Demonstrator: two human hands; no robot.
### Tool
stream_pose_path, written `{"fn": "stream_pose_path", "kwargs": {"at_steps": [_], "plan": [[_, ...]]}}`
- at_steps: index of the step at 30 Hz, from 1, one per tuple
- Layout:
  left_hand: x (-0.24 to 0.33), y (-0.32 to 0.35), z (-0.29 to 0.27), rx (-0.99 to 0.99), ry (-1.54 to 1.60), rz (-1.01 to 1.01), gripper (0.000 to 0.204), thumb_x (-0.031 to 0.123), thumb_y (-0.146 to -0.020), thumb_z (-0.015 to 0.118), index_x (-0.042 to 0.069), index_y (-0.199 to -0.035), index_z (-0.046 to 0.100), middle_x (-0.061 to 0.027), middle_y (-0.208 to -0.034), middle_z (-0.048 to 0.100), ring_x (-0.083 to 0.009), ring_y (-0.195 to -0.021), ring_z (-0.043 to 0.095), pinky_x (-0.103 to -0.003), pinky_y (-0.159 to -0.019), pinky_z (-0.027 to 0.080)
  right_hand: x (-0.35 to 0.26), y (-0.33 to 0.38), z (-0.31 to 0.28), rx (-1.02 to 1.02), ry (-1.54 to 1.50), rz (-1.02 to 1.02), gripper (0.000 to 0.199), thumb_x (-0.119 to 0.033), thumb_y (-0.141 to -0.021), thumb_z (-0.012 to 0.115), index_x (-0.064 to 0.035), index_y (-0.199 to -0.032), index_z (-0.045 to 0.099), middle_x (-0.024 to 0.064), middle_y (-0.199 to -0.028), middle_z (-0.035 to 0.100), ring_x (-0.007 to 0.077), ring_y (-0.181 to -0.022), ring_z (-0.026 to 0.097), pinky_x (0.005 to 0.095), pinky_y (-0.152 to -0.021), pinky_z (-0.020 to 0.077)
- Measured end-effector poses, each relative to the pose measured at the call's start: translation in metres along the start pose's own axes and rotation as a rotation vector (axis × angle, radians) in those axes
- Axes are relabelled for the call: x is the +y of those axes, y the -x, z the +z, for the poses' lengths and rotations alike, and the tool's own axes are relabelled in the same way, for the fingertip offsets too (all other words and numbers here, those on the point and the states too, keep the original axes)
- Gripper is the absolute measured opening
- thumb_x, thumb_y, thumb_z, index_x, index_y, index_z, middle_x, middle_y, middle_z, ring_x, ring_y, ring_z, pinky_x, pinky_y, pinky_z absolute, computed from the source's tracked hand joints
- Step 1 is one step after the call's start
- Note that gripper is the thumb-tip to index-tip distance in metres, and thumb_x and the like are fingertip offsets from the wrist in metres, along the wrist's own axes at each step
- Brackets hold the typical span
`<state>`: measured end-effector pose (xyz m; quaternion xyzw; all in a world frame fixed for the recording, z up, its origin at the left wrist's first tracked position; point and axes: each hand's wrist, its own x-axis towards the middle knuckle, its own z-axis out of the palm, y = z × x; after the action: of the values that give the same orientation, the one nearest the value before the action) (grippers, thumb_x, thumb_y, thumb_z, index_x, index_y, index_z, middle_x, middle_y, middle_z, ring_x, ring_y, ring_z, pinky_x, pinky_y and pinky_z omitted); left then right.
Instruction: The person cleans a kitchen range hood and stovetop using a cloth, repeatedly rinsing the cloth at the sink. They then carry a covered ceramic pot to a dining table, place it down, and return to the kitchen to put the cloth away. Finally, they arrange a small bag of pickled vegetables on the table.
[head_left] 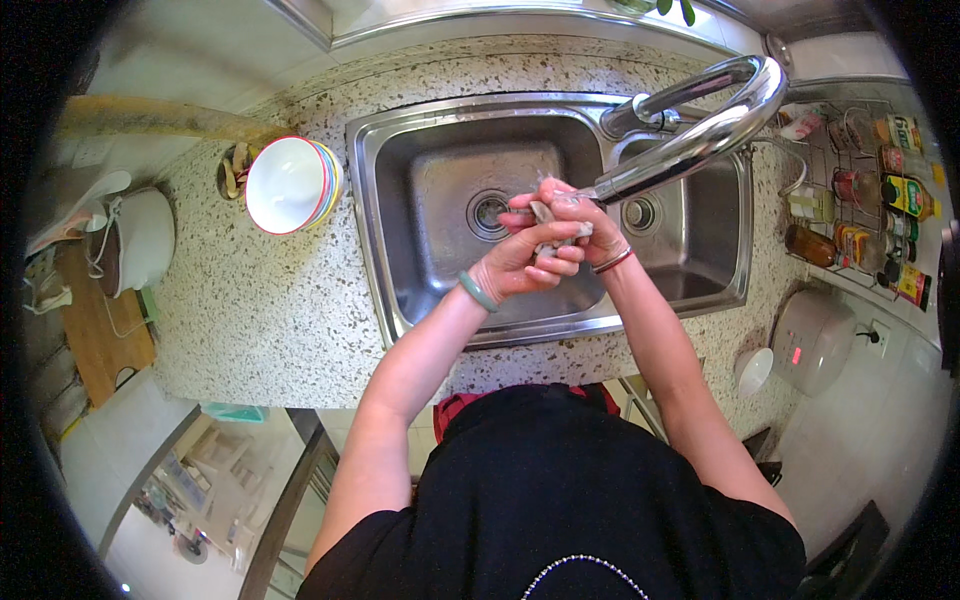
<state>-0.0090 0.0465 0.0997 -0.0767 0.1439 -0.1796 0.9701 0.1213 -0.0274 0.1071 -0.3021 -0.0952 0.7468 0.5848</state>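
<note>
— What's in the hands?
— A small pale thing (pixel 548 215), too hidden to name, held over the sink (pixel 400 150). The left hand (pixel 520 262) curls shut around it; the right hand (pixel 572 222) closes over the top.
— Anything in the way?
— The tap (pixel 700 135) arches just above them.
— And around?
— Stacked bowls (pixel 290 185) on the counter (pixel 280 320) left, a bottle rack (pixel 860 190) right.

Bowls (pixel 290 185) left of sink (pixel 400 150); bottle rack (pixel 865 190) right.
</note>
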Motion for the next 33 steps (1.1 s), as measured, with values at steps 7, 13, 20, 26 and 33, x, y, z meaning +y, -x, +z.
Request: {"fn": "stream_pose_path", "kwargs": {"at_steps": [7, 13, 20, 26, 33], "plan": [[0.001, 0.000, -0.012, 0.488, -0.625, 0.073, 0.026, 0.027, -0.090, 0.055, 0.018, -0.071, 0.040, 0.0106, -0.056, 0.027, -0.0001, -0.042, 0.023, -0.017, -0.035, 0.015, -0.005, -0.028, 0.004, 0.184, 0.363, -0.040, 0.038, -0.018, -0.090, 0.062, -0.0007, -0.123, 0.055, 0.0038, -0.093, 0.064, 0.0023, -0.069, 0.054, 0.0167, -0.064, 0.0469], [0.005, -0.015, -0.042, 0.791, -1.565, 0.601, 0.022, 0.028, -0.088, 0.054, 0.005, -0.086, 0.055, -0.0108, -0.063, 0.056, -0.0231, -0.049, 0.054, -0.034, -0.044, 0.041, 0.004, -0.052, 0.009, 0.480, 0.443, -0.113, 0.029, -0.025, -0.095, 0.056, 0.0001, -0.108, 0.062, -0.0050, -0.067, 0.051, 0.0018, -0.055, 0.045, 0.0170, -0.049, 0.0376], [-0.003, -0.006, -0.026, 0.936, -1.870, 0.295, 0.029, 0.024, -0.086, 0.052, -0.001, -0.095, 0.062, -0.0278, -0.086, 0.064, -0.0445, -0.084, 0.062, -0.050, -0.073, 0.050, 0.039, -0.053, -0.017, 0.701, 0.219, -0.211, 0.031, -0.033, -0.095, 0.054, -0.0061, -0.080, 0.055, -0.0043, -0.059, 0.044, 0.0049, -0.047, 0.039, 0.0206, -0.042, 0.0311], [-0.020, -0.018, -0.061, 0.986, -1.885, 0.324, 0.026, 0.025, -0.084, 0.057, -0.001, -0.085, 0.065, -0.0244, -0.078, 0.065, -0.0418, -0.076, 0.064, -0.049, -0.071, 0.051, 0.054, -0.036, -0.027, 0.767, 0.212, -0.188, 0.031, -0.036, -0.096, 0.052, -0.0073, -0.084, 0.052, -0.0014, -0.063, 0.048, 0.0090, -0.052, 0.046, 0.0237, -0.047, 0.0381], [-0.028, 0.002, -0.059, 0.813, -1.238, 0.678, 0.048, 0.031, -0.084, 0.069, 0.005, -0.117, 0.046, -0.0057, -0.085, 0.061, -0.0142, -0.066, 0.061, -0.032, -0.059, 0.052, 0.033, 0.025, -0.012, 0.593, 0.231, -0.085, 0.031, -0.024, -0.091, 0.060, -0.0013, -0.111, 0.056, 0.0095, -0.103, 0.061, 0.0163, -0.092, 0.060, 0.0315, -0.079, 0.0499]]}}
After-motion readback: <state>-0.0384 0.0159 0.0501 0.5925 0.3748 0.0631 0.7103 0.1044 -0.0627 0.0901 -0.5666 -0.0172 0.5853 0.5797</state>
